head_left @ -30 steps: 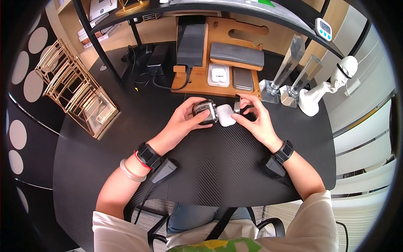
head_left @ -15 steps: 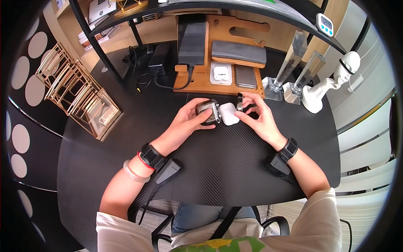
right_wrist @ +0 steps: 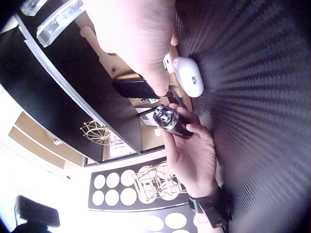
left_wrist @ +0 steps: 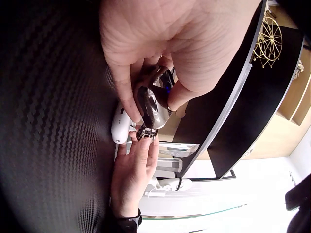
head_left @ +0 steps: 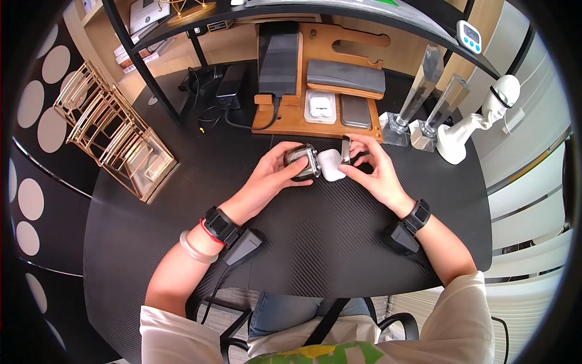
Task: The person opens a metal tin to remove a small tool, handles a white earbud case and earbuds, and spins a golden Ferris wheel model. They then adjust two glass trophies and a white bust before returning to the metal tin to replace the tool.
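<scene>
My left hand [head_left: 267, 173] grips a dark, see-through protective case cover [head_left: 298, 162], its thumb lying across the near face. Metal fittings on the cover's end [right_wrist: 165, 116] point toward my other hand. Between the two hands a white earbud charging case [head_left: 331, 165] rests on the black table; its rounded end also appears in the left wrist view. My right hand [head_left: 377, 170] pinches a small shiny dark piece [head_left: 346, 150] by its edges, just right of the white case. In the right wrist view that piece is hidden behind the hand.
Behind the hands stands a wooden organizer [head_left: 285, 125] with a phone, a glasses case and small boxed earbuds. Crystal trophies [head_left: 403, 115] and a white figurine [head_left: 451, 142] are at right, a gold wire rack [head_left: 115, 133] at left. A black shelf [head_left: 339, 12] overhangs the back.
The head view has shifted slightly, moving the whole scene a little to the right in the picture. Both hands keep their grips, and the white case stays between them.
</scene>
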A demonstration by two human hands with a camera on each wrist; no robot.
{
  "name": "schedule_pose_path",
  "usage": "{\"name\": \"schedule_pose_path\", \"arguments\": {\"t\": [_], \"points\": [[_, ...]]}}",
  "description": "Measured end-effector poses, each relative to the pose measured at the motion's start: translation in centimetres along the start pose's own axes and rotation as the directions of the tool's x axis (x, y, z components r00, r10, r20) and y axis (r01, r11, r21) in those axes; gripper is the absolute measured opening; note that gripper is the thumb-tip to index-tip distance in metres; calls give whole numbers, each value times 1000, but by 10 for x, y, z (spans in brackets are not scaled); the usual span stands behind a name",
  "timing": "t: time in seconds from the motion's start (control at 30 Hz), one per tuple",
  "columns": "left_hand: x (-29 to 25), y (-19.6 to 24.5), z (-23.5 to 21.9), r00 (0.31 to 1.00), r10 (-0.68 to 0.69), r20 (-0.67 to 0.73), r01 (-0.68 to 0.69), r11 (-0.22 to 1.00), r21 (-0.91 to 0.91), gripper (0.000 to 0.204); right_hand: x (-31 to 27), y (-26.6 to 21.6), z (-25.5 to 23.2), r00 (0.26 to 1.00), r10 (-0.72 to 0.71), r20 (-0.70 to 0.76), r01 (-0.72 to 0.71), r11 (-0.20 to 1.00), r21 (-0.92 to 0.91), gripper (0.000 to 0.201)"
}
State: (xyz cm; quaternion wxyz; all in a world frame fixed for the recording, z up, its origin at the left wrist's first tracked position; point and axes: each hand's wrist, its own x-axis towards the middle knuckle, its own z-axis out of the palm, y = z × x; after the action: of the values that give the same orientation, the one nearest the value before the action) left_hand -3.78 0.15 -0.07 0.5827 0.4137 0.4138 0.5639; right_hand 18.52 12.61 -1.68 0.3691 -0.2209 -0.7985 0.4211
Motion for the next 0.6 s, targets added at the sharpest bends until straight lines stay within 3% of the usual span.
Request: {"name": "schedule_pose_path", "arguments": {"t": [0.43,0.6], "points": [[2,-2,0,1000,3,25,-5,996,85,34,1,-13,-3,995,-8,102,12,999,-40,63],[3,-2,-1,998,-35,45,29,991,133,36,2,-16,-3,985,-85,151,98,992,-82,65]]}}
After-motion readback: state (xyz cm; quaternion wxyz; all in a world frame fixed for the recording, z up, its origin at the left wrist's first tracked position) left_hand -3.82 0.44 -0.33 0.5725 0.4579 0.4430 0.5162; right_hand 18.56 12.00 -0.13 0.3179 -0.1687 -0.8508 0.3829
